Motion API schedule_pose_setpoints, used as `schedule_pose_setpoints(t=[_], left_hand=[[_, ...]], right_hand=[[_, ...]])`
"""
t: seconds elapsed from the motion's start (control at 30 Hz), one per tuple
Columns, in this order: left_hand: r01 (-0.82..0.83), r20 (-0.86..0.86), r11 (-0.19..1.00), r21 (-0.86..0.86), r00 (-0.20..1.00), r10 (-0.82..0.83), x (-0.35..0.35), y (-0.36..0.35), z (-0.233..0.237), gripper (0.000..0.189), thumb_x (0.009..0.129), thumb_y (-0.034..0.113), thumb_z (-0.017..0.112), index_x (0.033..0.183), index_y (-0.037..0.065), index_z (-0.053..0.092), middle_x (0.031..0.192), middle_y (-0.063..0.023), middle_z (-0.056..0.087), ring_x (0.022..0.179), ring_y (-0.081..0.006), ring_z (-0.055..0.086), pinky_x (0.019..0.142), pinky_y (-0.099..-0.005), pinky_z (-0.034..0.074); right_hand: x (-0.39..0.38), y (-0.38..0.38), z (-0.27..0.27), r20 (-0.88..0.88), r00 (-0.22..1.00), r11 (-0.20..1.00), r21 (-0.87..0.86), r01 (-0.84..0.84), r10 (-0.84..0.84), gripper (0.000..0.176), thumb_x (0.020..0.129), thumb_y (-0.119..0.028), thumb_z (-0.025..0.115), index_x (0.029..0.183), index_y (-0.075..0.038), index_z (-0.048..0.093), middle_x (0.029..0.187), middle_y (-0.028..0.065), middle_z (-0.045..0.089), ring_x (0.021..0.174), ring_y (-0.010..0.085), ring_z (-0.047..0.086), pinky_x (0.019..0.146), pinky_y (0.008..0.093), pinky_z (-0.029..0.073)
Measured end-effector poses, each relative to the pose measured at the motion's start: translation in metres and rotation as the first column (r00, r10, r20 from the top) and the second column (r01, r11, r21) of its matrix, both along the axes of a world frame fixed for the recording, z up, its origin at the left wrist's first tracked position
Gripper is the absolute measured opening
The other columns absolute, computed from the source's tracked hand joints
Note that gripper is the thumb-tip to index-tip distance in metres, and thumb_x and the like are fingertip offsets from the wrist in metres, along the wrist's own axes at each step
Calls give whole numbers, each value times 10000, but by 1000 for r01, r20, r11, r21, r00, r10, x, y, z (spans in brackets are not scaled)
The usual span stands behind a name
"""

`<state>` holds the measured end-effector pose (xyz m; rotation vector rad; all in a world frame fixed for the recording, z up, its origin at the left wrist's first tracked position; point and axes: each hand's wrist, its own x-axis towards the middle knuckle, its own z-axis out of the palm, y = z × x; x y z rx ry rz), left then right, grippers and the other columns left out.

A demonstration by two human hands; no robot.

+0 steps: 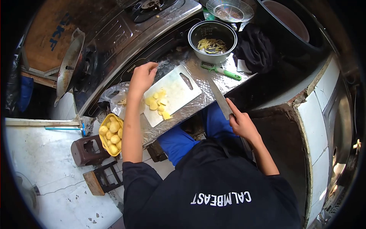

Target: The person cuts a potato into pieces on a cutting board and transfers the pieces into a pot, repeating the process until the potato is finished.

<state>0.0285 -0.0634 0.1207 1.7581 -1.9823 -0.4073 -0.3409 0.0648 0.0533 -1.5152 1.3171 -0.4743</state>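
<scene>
My right hand (243, 125) is wrapped round the handle of a kitchen knife (220, 98), its broad blade pointing up and away, off the right side of the white cutting board (177, 89). Sliced potato pieces (158, 104) lie in a loose group on the board's left part. Near the board's upper left edge, my left hand (143, 79) is raised with its fingers loosely bent and apart, and I see nothing in it. A metal pot (212, 58) beyond the board holds thin potato strips (211, 45). Beside the pot lies a green-handled peeler (221, 71).
A yellow basket of peeled potatoes (111, 134) stands at left, by a brown stool (89, 150). A clear plastic bag (116, 98) lies left of the board. A gas stove (118, 38) lies beyond. Black cloth (255, 47) and a wire strainer (230, 9) are near the pot.
</scene>
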Motion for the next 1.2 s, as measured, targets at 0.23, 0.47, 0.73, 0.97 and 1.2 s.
schedule_pose_setpoints(t=[0.23,0.47,0.73,0.97,1.2], left_hand=[[93,185,981,170,975,-125,46,64,-43,327,853,59,672,1177,16,682,1132,-197,681,1095,-372,634,971,-434,500],[-11,223,972,235,974,-43,43,85,-46,402,831,58,695,1227,10,646,1202,-187,638,1133,-370,609,990,-421,487],[-32,128,991,130,992,15,34,112,-49,457,800,55,749,1242,18,641,1223,-158,604,1166,-357,588,990,-413,486],[32,236,995,98,970,-55,40,118,-54,373,760,66,801,1113,47,682,1333,-158,553,1254,-350,541,1041,-421,457],[20,73,993,115,997,-28,40,112,-47,191,799,70,780,964,13,702,1112,-116,639,1000,-312,661,817,-370,531]], right_hand=[[21,-9,-3,-4,997,996,-36,-78,78,674,937,-64,503,1576,-170,317,677,289,609,587,411,651,637,455,516],[22,-6,-2,-27,996,996,-37,-82,81,679,929,-58,506,1573,-169,322,700,301,611,642,448,647,672,472,511],[11,-2,-5,-35,999,999,-37,-37,36,673,926,-57,508,1567,-153,328,720,310,604,661,452,647,684,463,511],[14,-4,-3,-27,997,997,-43,-69,68,669,928,-54,506,1566,-150,331,711,305,605,639,444,645,667,461,511],[21,-5,8,-25,998,998,-2,-63,63,666,929,-53,501,1566,-147,330,689,304,598,619,439,644,653,465,511]])
